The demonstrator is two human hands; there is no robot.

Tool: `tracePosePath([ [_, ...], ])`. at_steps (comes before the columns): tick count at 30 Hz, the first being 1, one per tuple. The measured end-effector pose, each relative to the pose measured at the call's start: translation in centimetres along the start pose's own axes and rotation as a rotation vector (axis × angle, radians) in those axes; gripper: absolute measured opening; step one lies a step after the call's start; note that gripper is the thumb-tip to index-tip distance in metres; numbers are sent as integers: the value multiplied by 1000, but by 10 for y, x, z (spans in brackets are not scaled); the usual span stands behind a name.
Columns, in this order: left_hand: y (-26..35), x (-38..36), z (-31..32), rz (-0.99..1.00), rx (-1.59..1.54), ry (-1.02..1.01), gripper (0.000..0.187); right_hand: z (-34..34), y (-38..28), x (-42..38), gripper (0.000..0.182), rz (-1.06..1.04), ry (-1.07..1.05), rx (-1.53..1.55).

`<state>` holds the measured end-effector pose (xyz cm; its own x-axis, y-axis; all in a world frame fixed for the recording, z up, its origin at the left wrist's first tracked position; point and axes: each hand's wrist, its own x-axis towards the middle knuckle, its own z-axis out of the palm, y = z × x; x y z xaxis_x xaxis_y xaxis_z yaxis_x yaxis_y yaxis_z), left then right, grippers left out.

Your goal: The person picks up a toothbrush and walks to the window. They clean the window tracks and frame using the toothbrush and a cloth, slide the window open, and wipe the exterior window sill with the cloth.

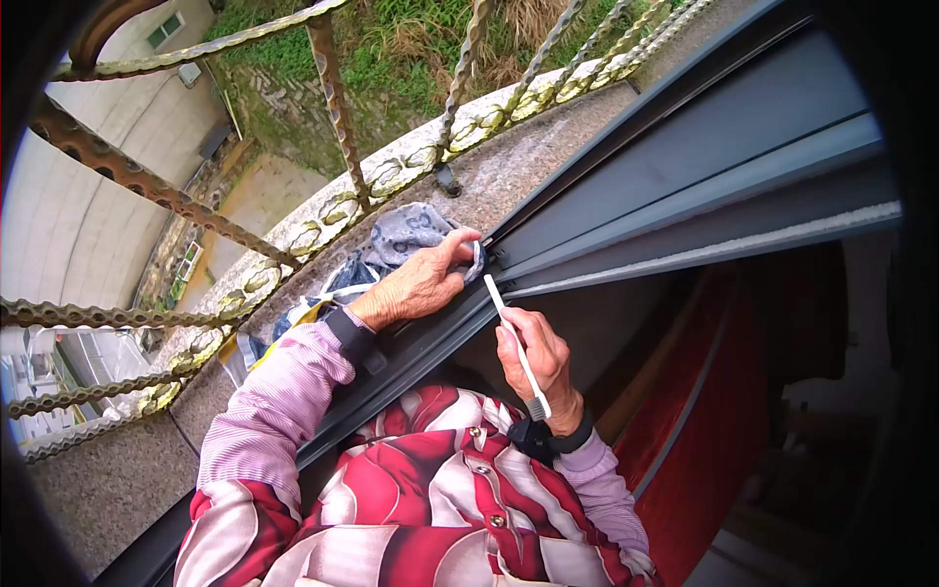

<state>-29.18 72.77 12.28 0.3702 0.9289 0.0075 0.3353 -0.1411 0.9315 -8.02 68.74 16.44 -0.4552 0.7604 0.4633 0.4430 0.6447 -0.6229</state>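
no readable text, no labels, no brand marks, no numbers, no signs on anything in view

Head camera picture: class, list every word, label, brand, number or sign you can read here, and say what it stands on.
None can be read.
The grey patterned cloth under the left hand: its marks are a blurred print, not legible letters.
The white toothbrush in the right hand: no brand shows.
The dark metal window frame and rusty iron railing: no text.
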Motion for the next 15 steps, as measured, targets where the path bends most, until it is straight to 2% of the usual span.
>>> tracePosePath([
  [2,-15,1,-5,-79,-101,8,51,5,3,6,21,-63,-51,-29],
  [3,-19,-1,-1,-49,-85,103,37,6,2,8,21,-79,-40,-21],
  [6,-21,-8,2,22,314,178,29,4,0,2,20,-65,-21,-10],
  [7,-18,-9,7,143,321,238,24,2,1,-2,20,-48,-17,-11],
  [11,-13,-5,9,127,501,-12,39,-10,7,-21,19,20,-4,-74],
  [15,-23,0,19,97,587,6,39,-19,9,-34,16,116,1,-73],
])
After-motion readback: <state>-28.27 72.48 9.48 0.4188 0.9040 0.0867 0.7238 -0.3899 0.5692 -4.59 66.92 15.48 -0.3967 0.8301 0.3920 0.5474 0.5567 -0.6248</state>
